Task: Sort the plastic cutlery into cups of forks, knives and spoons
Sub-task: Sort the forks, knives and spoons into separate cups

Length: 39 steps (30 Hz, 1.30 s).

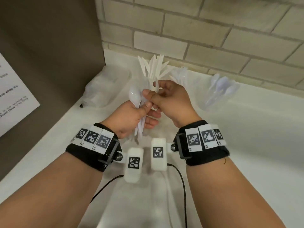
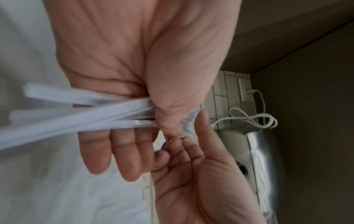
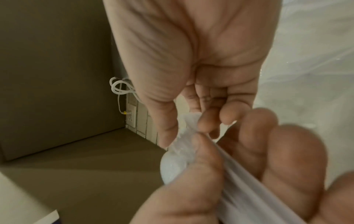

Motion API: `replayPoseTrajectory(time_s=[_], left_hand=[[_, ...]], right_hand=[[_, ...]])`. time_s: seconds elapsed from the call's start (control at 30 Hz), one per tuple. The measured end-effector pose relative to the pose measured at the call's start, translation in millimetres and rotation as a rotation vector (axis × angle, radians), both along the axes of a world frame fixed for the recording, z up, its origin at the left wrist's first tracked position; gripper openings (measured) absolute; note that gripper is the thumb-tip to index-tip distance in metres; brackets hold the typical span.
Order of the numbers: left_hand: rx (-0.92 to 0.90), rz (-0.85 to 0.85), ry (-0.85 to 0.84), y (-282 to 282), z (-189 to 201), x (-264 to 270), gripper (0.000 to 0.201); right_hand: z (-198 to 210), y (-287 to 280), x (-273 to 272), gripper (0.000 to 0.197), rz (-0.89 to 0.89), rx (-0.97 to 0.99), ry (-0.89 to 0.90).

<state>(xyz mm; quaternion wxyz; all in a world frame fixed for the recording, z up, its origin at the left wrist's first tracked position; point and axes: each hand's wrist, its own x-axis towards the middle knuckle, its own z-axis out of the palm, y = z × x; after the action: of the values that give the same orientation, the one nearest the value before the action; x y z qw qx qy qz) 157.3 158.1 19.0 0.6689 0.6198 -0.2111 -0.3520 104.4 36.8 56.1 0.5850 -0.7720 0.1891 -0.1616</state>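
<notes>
Left hand [image 1: 131,116]: clamped round a mixed cutlery bundle [image 1: 139,112], held as stock for sorting. Right hand [image 1: 171,99]: pinching one piece [image 1: 157,87] from it, type unclear. Knife cup [image 1: 153,68], fork cup [image 1: 181,74], spoon cup [image 1: 218,91]: along the counter's [image 1: 246,145] back edge.

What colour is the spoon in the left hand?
White, glossy plastic; the spoon shows best in the head view.

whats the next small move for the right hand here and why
Probably draw the single white plastic knife that the right hand pinches free of the bundle of white plastic cutlery gripped by the left hand, then carry it to the clear cup of knives just behind.
</notes>
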Motion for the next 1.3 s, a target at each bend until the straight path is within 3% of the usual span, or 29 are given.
replayPoseTrajectory(time_s=[0.07, 0.2, 0.27, 0.4, 0.5, 0.67, 0.8, 0.9, 1.0, 1.1, 1.17, 1.23, 1.3], left_hand=[[0.014, 0.014, -0.017, -3.4, -1.6, -5.1, 0.022], [-0.022, 0.009, 0.024, -5.8, -3.5, -10.1, 0.028], [-0.021, 0.008, 0.021, -6.0, -5.0, -11.1, 0.029], [0.012, 0.008, 0.014, -7.1, -7.6, -12.9, 0.030], [0.027, 0.013, -0.032, -9.2, -9.8, -11.8, 0.030], [0.069, 0.030, -0.093, -13.3, -8.5, -13.4, 0.031], [0.094, 0.003, -0.107, -14.4, -11.0, -15.3, 0.032], [0.119, 0.038, -0.134, -17.9, -11.5, -16.0, 0.033], [0.123, 0.083, -0.122, -21.6, -10.0, -14.7, 0.037], [0.128, 0.059, -0.172, -23.3, -9.9, -14.9, 0.038], [0.162, 0.065, -0.226, -25.2, -8.4, -16.6, 0.034], [0.180, 0.074, -0.276, -28.4, -6.2, -18.5, 0.031], [0.156, 0.068, -0.278, -30.3, -5.4, -20.8, 0.030]], right_hand=[[-5.2, 2.8, -3.5, 0.039, -0.031, -0.030, 0.008], [-11.0, 1.2, -5.8, 0.014, -0.060, -0.173, 0.021], [-12.2, -1.6, -6.8, 0.010, -0.064, -0.183, 0.028], [-12.6, -4.1, -7.0, 0.020, -0.077, -0.100, 0.022], [-8.8, -4.2, -10.9, 0.012, -0.017, -0.005, 0.017], [-12.5, -5.2, -9.9, 0.017, -0.012, -0.106, 0.027], [-12.5, -8.0, -10.4, 0.009, -0.032, -0.077, 0.070], [-14.3, -11.2, -12.3, 0.033, -0.082, 0.000, 0.067], [-13.0, -13.7, -18.4, 0.007, -0.042, -0.072, 0.033], [-10.3, -16.8, -22.9, 0.023, -0.030, -0.128, 0.023], [-12.8, -19.0, -22.3, 0.012, -0.044, -0.074, 0.041], [-16.9, -19.9, -20.9, 0.024, -0.065, -0.036, 0.074], [-19.5, -20.3, -21.6, 0.023, -0.034, -0.034, 0.088]])
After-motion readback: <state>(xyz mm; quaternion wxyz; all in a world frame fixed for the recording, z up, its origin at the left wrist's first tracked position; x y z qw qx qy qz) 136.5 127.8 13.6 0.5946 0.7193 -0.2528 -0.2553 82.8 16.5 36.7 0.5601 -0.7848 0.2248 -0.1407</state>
